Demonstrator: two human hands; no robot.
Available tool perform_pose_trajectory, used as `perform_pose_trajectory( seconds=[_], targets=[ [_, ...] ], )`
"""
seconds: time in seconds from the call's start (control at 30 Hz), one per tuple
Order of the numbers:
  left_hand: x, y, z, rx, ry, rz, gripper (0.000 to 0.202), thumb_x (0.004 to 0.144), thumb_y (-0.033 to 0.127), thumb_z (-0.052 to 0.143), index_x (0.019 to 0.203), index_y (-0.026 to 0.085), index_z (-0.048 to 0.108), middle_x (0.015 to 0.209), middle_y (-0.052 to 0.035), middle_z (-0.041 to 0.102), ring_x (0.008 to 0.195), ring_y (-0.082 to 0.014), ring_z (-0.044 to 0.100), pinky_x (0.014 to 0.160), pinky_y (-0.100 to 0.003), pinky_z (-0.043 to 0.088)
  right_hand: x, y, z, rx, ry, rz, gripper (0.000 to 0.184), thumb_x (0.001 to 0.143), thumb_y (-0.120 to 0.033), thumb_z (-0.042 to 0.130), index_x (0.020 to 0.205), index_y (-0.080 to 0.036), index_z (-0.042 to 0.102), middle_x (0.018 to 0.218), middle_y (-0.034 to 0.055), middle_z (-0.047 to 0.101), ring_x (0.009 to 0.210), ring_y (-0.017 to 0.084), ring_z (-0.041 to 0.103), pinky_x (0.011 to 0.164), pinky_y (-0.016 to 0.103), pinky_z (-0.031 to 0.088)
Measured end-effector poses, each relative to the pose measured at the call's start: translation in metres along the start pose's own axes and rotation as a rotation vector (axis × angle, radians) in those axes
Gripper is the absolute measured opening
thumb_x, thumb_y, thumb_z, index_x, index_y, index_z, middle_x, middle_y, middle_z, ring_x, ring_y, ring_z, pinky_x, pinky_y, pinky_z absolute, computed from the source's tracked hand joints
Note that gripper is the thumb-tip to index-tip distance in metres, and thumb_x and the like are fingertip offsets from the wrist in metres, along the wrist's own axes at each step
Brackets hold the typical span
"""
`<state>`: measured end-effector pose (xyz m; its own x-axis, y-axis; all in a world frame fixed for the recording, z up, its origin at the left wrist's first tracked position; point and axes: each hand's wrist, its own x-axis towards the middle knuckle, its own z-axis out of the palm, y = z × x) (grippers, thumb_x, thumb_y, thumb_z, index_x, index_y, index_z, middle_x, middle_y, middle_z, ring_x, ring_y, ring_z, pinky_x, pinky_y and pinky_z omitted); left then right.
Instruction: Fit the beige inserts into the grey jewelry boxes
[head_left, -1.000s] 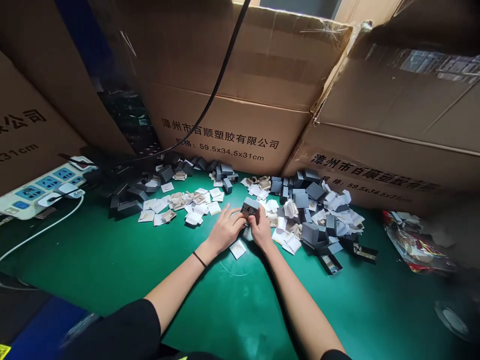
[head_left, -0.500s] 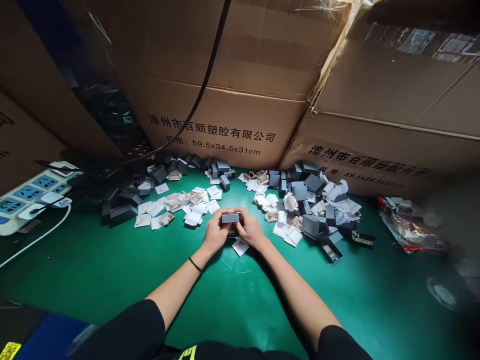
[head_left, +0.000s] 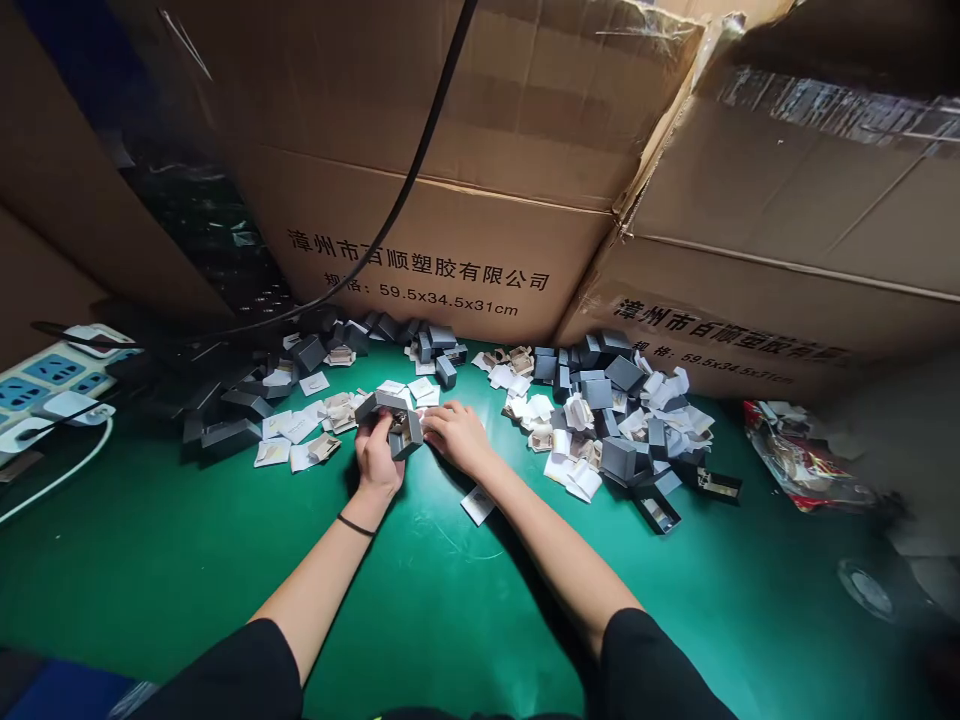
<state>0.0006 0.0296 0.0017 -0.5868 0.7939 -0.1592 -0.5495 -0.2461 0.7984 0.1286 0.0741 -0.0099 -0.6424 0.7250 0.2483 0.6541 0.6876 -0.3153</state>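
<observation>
The left hand wraps around a dark box above the tabletop, thumb over its rim, probably to keep the open inside turned toward the right hand. The right hand's fingers bunch just beside the box at 3 o'clock; whether they grip anything I cannot tell. Loose papers lie near at 9 o'clock, and a mixed heap well apart at 3 o'clock, likely for easy reach. A carton walls off 12 o'clock; beyond a single paper at 5 o'clock, room for moving runs toward 6 o'clock
</observation>
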Motion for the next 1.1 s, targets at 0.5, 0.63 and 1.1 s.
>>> perform_pose_trajectory(
  seconds=[0.5,0.63,1.1],
  targets=[
    [-0.013,-0.003,0.003,0.21,-0.48,-0.518,0.04,0.074,0.033,0.071,0.108,0.011,0.067,0.102,-0.0121,0.072,0.084,-0.0219,0.07,0.066,-0.026,0.054,-0.045,0.011,-0.016,0.279,0.438,0.331,0.031,0.097,-0.025,0.033,0.102,-0.02,0.063,0.093,0.0082,0.065,0.085,0.02,0.059,0.074,0.03,0.046],
    [-0.015,-0.005,0.005,0.262,-0.573,-0.587,0.047,0.074,0.034,0.073,0.116,0.014,0.065,0.11,-0.0117,0.07,0.095,-0.0243,0.068,0.077,-0.03,0.054,-0.061,0.004,-0.016,0.458,0.51,0.346,0.031,0.095,-0.027,0.035,0.104,-0.019,0.064,0.092,0.0079,0.066,0.084,0.019,0.061,0.076,0.03,0.048],
    [-0.016,-0.011,0.007,0.429,-0.456,-0.514,0.042,0.067,0.04,0.078,0.093,0.011,0.063,0.08,-0.0091,0.071,0.073,-0.0217,0.069,0.063,-0.029,0.054,-0.058,0.015,-0.005,1.018,0.543,0.611,0.038,0.082,-0.045,0.054,0.111,-0.02,0.053,0.071,-0.0011,0.06,0.058,0.014,0.055,0.055,0.026,0.044]
  ],
)
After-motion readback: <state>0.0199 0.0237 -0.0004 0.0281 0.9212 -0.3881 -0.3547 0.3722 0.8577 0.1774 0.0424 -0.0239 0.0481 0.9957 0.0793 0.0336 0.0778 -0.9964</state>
